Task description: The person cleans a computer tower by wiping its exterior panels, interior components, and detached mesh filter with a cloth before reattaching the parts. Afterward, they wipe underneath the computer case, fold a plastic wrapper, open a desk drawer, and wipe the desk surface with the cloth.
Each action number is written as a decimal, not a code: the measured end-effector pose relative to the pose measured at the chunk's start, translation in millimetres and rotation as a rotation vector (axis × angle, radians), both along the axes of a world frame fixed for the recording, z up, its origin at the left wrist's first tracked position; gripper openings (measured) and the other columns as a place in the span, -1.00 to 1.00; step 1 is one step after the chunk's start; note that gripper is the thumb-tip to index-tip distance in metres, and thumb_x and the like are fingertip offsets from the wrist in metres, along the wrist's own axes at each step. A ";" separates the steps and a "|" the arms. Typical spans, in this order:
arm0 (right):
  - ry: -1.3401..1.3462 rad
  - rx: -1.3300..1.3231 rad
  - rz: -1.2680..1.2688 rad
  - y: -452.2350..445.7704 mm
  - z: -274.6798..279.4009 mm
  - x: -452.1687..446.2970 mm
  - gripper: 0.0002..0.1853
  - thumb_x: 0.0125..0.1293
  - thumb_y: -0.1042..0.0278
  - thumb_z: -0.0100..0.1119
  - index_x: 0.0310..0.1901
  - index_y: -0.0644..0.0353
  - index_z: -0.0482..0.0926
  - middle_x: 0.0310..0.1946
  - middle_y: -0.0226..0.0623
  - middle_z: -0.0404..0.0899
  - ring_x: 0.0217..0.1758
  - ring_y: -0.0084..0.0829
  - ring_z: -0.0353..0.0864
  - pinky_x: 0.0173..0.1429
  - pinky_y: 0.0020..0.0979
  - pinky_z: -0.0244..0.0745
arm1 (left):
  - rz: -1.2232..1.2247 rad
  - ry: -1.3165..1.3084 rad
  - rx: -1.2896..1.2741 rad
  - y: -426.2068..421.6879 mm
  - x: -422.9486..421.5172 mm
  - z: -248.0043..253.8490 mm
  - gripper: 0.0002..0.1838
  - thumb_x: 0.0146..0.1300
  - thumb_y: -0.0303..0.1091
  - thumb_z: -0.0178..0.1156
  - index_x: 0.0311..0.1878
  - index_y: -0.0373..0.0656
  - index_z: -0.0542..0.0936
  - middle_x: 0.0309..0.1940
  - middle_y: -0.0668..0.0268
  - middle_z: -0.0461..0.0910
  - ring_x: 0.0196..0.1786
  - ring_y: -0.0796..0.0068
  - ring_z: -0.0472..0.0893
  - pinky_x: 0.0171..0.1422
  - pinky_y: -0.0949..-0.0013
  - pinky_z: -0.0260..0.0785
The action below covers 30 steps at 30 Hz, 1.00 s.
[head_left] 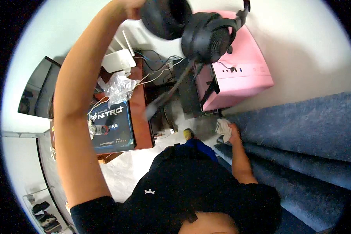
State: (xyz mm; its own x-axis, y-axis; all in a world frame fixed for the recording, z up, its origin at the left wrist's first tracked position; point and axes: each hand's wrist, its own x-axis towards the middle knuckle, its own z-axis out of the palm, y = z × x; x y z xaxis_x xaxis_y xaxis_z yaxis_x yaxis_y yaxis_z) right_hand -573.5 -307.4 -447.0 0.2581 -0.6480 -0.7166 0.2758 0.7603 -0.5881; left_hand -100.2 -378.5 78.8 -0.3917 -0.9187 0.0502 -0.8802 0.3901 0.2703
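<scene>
My left hand [133, 8] is raised at the top edge, closed at a black headset [206, 37] with a boom microphone, which hangs close to the camera. Part of that hand is cut off by the frame and hidden by an ear cup. Lower on the right, my right hand [234, 133] grips a crumpled beige cloth [224, 129] beside the blue sofa. Behind the headset stands a pink computer case [241, 84] with a small cable plugged into its top panel.
A brown desk [140, 113] on the left bears a white router [118, 61], crumpled clear plastic [120, 89], a dark NITRO+ box [113, 134] and a spray can [98, 130]. A monitor [39, 87] stands farther left. Cables trail behind the desk. A blue sofa [300, 128] fills the right side.
</scene>
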 end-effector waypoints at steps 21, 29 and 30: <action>-0.024 -0.131 0.014 4.2 37.2 -2.7 -0.65 0.14 0.19 0.17 -0.12 0.25 0.55 -0.23 -0.29 0.58 -0.23 -0.39 0.56 -0.12 -0.39 0.47 | 0.612 0.943 0.593 -228.5 -30.7 -138.2 -0.76 0.23 -0.23 0.00 -0.46 -0.11 0.56 -0.53 0.31 0.61 -0.58 0.54 0.56 -0.41 0.52 0.55; 0.384 -1.286 0.624 -2.4 340.5 82.6 -0.52 -0.12 0.39 0.21 -0.04 0.23 0.52 0.04 -0.08 0.43 0.14 -0.24 0.41 0.19 -0.31 0.28 | 0.280 1.145 0.749 -234.7 41.5 -163.0 -0.86 0.13 -0.16 0.15 -0.42 0.05 0.59 -0.51 0.40 0.62 -0.48 0.55 0.59 -0.40 0.45 0.47; 0.452 -1.418 0.645 -1.4 370.3 94.2 -0.46 -0.15 0.40 0.20 0.01 0.23 0.50 0.15 -0.03 0.34 0.26 -0.18 0.32 0.28 -0.27 0.21 | 0.413 1.243 0.740 -225.7 44.5 -157.5 -0.87 0.13 -0.18 0.16 -0.41 0.03 0.60 -0.50 0.39 0.63 -0.46 0.56 0.60 -0.37 0.45 0.48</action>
State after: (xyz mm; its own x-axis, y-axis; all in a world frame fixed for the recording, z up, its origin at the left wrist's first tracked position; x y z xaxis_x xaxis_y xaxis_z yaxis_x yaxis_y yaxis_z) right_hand -479.3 -308.8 -76.8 0.6796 -0.6926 0.2419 -0.2379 -0.5200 -0.8204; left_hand -55.8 -604.2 -78.7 -0.1637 -0.9166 -0.3647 0.0407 -0.3757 0.9259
